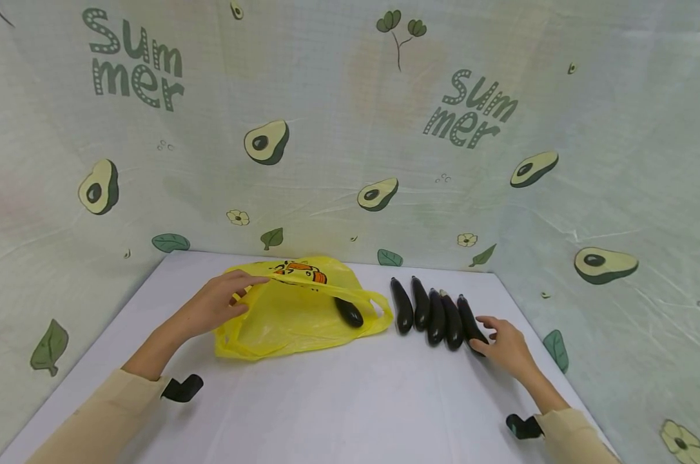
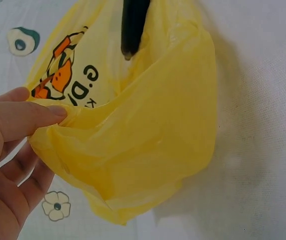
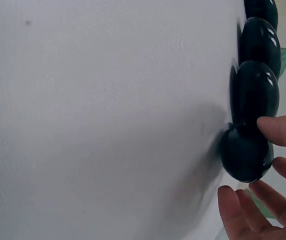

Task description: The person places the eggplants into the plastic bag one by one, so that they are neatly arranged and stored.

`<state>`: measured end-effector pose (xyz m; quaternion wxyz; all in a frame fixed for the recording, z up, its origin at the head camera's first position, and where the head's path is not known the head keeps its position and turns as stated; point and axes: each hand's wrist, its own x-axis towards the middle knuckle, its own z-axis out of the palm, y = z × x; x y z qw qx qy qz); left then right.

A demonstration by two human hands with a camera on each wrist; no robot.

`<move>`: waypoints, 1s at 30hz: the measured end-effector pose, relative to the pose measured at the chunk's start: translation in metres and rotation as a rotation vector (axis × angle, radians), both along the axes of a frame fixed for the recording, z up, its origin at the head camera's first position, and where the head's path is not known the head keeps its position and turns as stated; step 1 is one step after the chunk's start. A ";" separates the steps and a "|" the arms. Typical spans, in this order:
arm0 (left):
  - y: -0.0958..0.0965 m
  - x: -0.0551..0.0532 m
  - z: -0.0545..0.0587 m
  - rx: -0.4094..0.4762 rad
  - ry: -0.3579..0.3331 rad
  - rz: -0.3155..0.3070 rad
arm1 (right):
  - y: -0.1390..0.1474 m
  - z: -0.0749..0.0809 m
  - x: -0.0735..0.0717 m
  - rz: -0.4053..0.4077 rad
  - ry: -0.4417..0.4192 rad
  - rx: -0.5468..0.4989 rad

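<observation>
My left hand (image 1: 211, 306) pinches the rim of a yellow plastic bag (image 1: 286, 328) between thumb and fingers. The bag lies on its side with its mouth held up. Inside it is one dark eggplant (image 1: 350, 314), whose tip also shows in the left wrist view. To the right, several glossy eggplants lie side by side in a row. My right hand (image 1: 506, 348) is at the rightmost eggplant (image 1: 468, 319), fingers spread around its near end. In the right wrist view the thumb is at the upper side of that eggplant (image 3: 245, 155), with loosely bent fingers on the other side.
The other eggplants (image 1: 437, 316) in the row lie close together left of my right hand. A white cloth covers the table (image 1: 350, 399). Printed curtain fabric (image 1: 327, 84) with avocados and lettering encloses the table's back and sides.
</observation>
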<state>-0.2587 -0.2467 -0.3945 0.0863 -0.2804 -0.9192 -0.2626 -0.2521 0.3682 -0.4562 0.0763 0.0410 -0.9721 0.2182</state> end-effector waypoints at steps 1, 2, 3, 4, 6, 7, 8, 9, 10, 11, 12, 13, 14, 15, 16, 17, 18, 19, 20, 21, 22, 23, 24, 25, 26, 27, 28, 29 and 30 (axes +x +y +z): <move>0.000 0.000 0.000 -0.001 0.001 0.001 | 0.000 0.000 0.000 -0.008 -0.006 -0.003; 0.000 0.001 0.000 -0.001 -0.001 0.003 | 0.000 0.000 0.000 -0.014 -0.013 -0.009; 0.000 0.001 0.001 -0.004 -0.001 0.006 | 0.000 -0.001 0.000 -0.019 -0.019 -0.015; 0.000 0.001 0.001 -0.005 -0.002 0.007 | 0.000 -0.001 0.000 -0.022 -0.023 -0.020; 0.000 0.001 0.001 -0.006 -0.004 0.010 | 0.000 -0.001 0.000 -0.027 -0.027 -0.031; 0.001 0.002 0.001 -0.005 -0.006 0.010 | 0.000 -0.002 0.001 -0.029 -0.029 -0.036; 0.001 0.002 0.001 -0.004 -0.009 0.010 | 0.001 -0.002 0.001 -0.028 -0.029 -0.040; 0.001 0.002 0.001 -0.003 -0.011 0.011 | 0.001 -0.002 0.001 -0.030 -0.031 -0.043; 0.001 0.002 0.001 0.000 -0.016 0.011 | 0.002 -0.003 0.001 -0.031 -0.033 -0.044; 0.001 0.002 0.001 0.003 -0.021 0.011 | 0.002 -0.003 0.001 -0.034 -0.036 -0.046; 0.001 0.002 0.001 0.006 -0.025 0.013 | 0.003 -0.003 0.001 -0.036 -0.042 -0.045; 0.001 0.002 0.001 0.009 -0.029 0.012 | 0.003 -0.003 0.001 -0.038 -0.050 -0.046; 0.001 0.002 0.001 0.010 -0.032 0.015 | 0.003 -0.003 0.001 -0.040 -0.060 -0.046; 0.001 0.002 0.001 0.011 -0.035 0.016 | 0.004 -0.003 0.001 -0.044 -0.073 -0.046; 0.001 0.002 0.001 0.012 -0.037 0.018 | 0.004 -0.002 0.001 -0.046 -0.085 -0.042; 0.002 0.001 0.001 0.011 -0.038 0.020 | 0.004 -0.002 0.001 -0.048 -0.097 -0.039; 0.002 0.001 0.001 0.010 -0.039 0.021 | 0.004 -0.001 0.001 -0.049 -0.109 -0.038; 0.002 0.001 0.001 0.010 -0.040 0.021 | 0.005 0.000 0.001 -0.050 -0.119 -0.038; 0.002 0.001 0.001 0.009 -0.040 0.024 | 0.005 0.001 0.002 -0.053 -0.128 -0.037; 0.002 0.001 0.001 0.009 -0.040 0.023 | 0.005 0.002 0.002 -0.053 -0.135 -0.036; 0.002 0.001 0.001 0.009 -0.039 0.024 | 0.006 0.002 0.002 -0.055 -0.140 -0.035; 0.002 0.001 0.001 0.009 -0.038 0.023 | 0.006 0.003 0.002 -0.056 -0.147 -0.036; 0.002 0.001 0.001 0.009 -0.035 0.022 | 0.006 0.003 0.002 -0.059 -0.152 -0.037; 0.002 0.001 0.001 0.009 -0.032 0.021 | 0.006 0.004 0.002 -0.061 -0.155 -0.037; 0.002 0.001 0.001 0.008 -0.028 0.021 | 0.007 0.004 0.002 -0.063 -0.159 -0.038; 0.002 0.001 0.001 0.008 -0.027 0.021 | 0.007 0.004 0.002 -0.063 -0.161 -0.036; 0.002 0.001 0.001 0.007 -0.026 0.019 | 0.008 0.003 0.002 -0.067 -0.162 -0.035; 0.002 0.001 0.001 0.007 -0.026 0.016 | 0.009 0.003 0.002 -0.070 -0.163 -0.037; 0.002 0.001 0.002 0.005 -0.027 0.017 | 0.010 0.002 0.002 -0.074 -0.163 -0.038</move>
